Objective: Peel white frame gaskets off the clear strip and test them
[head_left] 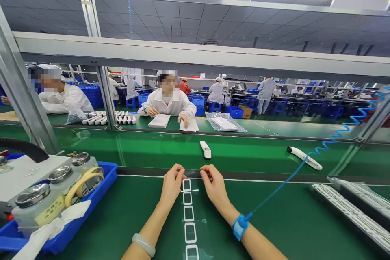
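From the far edge of the green table [274,227], a clear film strip [188,213] printed with white rectangles runs straight toward me, its long axis lying between my forearms. My left hand [172,185] and right hand [215,185] are both closed in a pinch at the strip's far end, the fingertips [180,170] seeming to hold the film, though glare makes that stretch hard to read. My left hand sits nearer the strip's line, with my right just beyond it. A blue wrist strap [240,226] circles my right wrist, and its coiled cord [335,140] rises past a white tool [304,158]. Another white tool [205,149] lies ahead of my hands. At the table's left stands a blue tray [105,178] of steel-capped bottles [36,211]; metal racks [350,211] lie at its right.
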Action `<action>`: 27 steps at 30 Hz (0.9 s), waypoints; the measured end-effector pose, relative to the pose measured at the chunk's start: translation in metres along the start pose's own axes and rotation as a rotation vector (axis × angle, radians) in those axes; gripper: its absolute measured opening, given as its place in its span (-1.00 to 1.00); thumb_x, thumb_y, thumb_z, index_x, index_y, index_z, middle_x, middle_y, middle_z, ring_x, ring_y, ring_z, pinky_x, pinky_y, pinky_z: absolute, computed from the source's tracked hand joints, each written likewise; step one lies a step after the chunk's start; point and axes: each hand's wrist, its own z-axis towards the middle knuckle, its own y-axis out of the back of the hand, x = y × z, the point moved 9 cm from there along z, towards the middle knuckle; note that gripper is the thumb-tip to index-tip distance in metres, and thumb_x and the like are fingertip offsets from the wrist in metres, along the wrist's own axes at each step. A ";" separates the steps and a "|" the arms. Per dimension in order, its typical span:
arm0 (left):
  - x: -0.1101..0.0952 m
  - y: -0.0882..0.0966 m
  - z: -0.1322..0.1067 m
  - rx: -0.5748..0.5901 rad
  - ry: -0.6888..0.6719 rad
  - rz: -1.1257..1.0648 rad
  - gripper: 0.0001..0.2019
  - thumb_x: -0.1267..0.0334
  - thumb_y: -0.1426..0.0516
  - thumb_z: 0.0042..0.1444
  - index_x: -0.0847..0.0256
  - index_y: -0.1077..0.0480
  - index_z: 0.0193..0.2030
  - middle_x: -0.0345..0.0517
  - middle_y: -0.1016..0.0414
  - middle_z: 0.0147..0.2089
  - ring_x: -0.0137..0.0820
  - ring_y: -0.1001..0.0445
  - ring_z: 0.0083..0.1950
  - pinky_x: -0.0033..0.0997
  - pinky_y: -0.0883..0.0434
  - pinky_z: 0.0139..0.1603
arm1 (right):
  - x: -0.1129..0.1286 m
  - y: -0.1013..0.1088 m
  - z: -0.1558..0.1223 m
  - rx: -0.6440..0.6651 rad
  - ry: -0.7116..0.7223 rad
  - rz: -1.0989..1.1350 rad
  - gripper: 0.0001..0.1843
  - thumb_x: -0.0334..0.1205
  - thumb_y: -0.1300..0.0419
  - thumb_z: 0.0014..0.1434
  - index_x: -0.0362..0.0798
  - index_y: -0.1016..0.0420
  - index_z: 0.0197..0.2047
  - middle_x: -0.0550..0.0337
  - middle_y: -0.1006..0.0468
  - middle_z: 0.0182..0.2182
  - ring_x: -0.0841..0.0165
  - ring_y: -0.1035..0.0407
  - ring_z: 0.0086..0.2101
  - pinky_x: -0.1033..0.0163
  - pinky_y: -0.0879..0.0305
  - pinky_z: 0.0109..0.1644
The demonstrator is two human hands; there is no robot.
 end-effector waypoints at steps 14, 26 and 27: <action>0.012 -0.004 -0.002 -0.036 0.094 -0.212 -0.59 -0.17 -0.08 -0.10 0.17 -0.31 -0.36 -0.27 -0.38 -0.66 -0.33 -0.44 -0.60 -0.45 -0.37 -0.63 | 0.024 -0.030 -0.013 0.173 0.130 -0.089 -0.80 -0.48 -0.04 0.14 -0.07 -0.36 -0.44 0.24 -0.35 -0.49 0.38 -0.29 -0.43 0.32 -0.20 -0.36; 0.049 0.004 0.014 -0.019 0.215 -0.157 -0.50 -0.19 -0.18 -0.27 0.15 -0.34 -0.29 -0.16 -0.51 -0.57 -0.24 -0.49 -0.49 -0.42 -0.38 -0.60 | 0.064 -0.031 -0.034 0.169 0.527 -0.443 -0.92 -0.31 -0.04 0.12 -0.04 -0.30 -0.40 0.22 -0.39 -0.45 0.36 -0.30 -0.46 0.32 -0.20 -0.43; 0.048 0.005 0.013 -0.022 0.211 -0.148 -0.51 -0.19 -0.17 -0.25 0.15 -0.34 -0.28 -0.15 -0.52 -0.56 -0.24 -0.49 -0.48 -0.42 -0.37 -0.60 | 0.068 -0.023 -0.035 0.149 0.557 -0.421 -0.90 -0.31 -0.01 0.14 -0.05 -0.31 -0.40 0.21 -0.40 -0.46 0.37 -0.30 -0.45 0.32 -0.22 -0.41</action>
